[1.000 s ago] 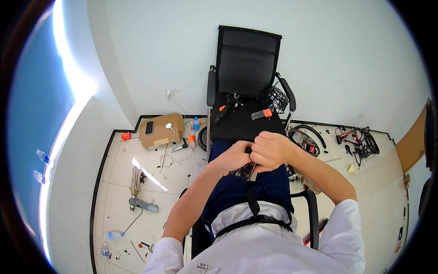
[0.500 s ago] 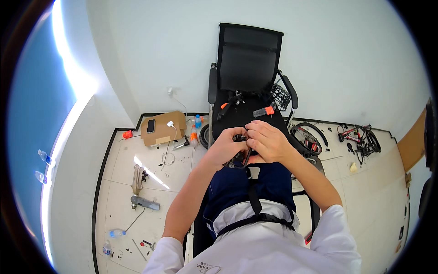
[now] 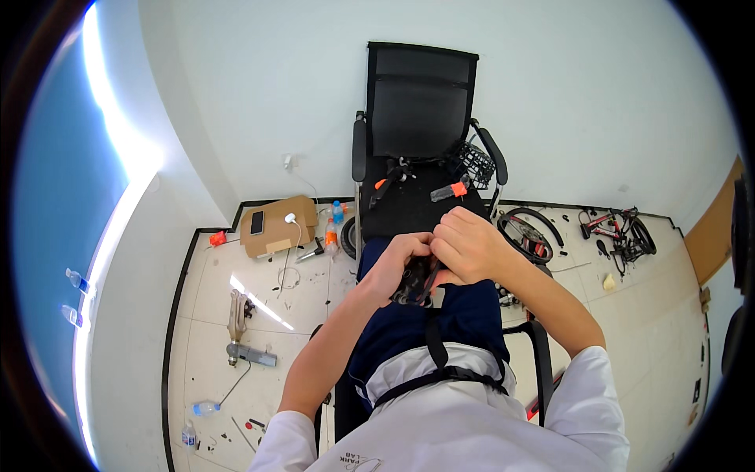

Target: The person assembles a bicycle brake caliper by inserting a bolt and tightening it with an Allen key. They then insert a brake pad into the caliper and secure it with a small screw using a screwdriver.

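Black, small mechanical part [image 3: 414, 282] sits at frame centre, gripped between the left hand [image 3: 395, 266] and right hand [image 3: 464, 245], both clenched around it, below the black office chair [image 3: 421, 134].

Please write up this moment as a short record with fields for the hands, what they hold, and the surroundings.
Left hand: closed around a small dark mechanical part above the lap.
Right hand: closed over the same part from above, touching the left hand.
Part detail: too hidden by the fingers to identify.
Ahead: black office chair with orange-handled tools and a small wire basket on its seat.
Floor, left: cardboard box, bottles.
Floor, right: bicycle tyre, bicycle frame parts.
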### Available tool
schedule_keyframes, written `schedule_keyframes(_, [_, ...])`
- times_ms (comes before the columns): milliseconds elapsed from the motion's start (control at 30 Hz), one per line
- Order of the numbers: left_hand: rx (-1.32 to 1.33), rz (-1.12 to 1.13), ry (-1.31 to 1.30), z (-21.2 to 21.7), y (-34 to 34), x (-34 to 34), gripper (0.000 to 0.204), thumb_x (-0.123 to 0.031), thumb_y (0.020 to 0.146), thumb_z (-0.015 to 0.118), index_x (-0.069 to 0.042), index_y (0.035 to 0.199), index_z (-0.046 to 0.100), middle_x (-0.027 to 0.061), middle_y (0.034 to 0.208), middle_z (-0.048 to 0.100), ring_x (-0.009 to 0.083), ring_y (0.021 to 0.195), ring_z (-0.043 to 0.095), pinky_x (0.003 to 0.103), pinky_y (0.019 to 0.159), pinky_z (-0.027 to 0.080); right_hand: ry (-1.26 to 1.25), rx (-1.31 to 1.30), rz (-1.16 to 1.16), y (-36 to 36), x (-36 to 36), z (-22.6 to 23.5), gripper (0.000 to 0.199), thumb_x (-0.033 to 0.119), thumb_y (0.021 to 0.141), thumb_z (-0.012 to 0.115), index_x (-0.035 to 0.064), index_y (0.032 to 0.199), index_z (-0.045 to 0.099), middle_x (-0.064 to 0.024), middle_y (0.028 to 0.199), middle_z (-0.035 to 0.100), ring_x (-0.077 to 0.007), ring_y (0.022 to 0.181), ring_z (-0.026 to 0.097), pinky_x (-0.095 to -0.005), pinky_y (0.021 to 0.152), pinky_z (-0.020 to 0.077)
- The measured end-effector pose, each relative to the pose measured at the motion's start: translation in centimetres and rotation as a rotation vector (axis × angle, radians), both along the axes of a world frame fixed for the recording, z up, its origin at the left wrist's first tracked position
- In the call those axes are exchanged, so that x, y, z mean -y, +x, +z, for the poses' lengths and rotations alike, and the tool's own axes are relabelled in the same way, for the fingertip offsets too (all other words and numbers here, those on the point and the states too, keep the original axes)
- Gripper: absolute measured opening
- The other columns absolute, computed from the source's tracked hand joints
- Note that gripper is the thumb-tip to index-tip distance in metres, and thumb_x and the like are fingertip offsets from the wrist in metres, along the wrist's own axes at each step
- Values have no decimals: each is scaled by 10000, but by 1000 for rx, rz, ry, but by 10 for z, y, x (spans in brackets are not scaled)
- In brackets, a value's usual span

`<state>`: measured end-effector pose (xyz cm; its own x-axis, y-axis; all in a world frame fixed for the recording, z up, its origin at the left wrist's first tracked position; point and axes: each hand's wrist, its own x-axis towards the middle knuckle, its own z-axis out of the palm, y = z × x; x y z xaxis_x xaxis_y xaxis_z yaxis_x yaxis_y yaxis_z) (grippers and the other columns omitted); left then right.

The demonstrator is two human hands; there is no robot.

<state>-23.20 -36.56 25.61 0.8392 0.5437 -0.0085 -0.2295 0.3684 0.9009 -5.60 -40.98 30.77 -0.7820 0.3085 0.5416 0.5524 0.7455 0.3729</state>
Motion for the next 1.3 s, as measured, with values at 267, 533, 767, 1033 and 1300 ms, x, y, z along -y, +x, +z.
schedule_keyframes(267, [2,956,321,3,-4,-32,342,-273,969,537,-14,747,555,40,628,567,114,422,540,261,365,387,-488,-520,-350,-17,0,-72,426,345,937,525,16,666,542,-188,601,569,-412,549,540,-454,513,422])
schedule_keyframes(533, [-63,1475,1268,-37,-10,-61,96,-32,821,629,-27,781,542,86,657,460,236,558,498,308,477,383,-2293,-1873,169,-98,21,-91,582,598,968,383,164,611,232,62,544,125,-101,444,141,-269,441,164])
schedule_keyframes(767, [-290,821,472,-15,-11,-55,280,-187,888,626,2,699,541,54,524,512,144,408,515,296,395,380,-1249,-760,-205,-80,61,-31,140,160,892,616,22,878,600,-102,792,617,-233,799,634,-356,717,516])
schedule_keyframes(1033, [-405,339,574,-29,6,-35,422,-359,886,654,25,714,619,27,535,522,103,450,518,283,415,389,4,19,103,-73,56,-10,172,122,800,621,75,966,622,-62,1004,617,-211,1001,590,-327,874,472])
schedule_keyframes(1300, [-406,-501,492,20,9,15,443,-370,964,508,-11,713,578,41,607,551,116,552,545,284,483,416,37,517,474,-57,12,21,326,339,845,545,29,822,641,-149,962,633,-327,1037,580,-461,1030,396])
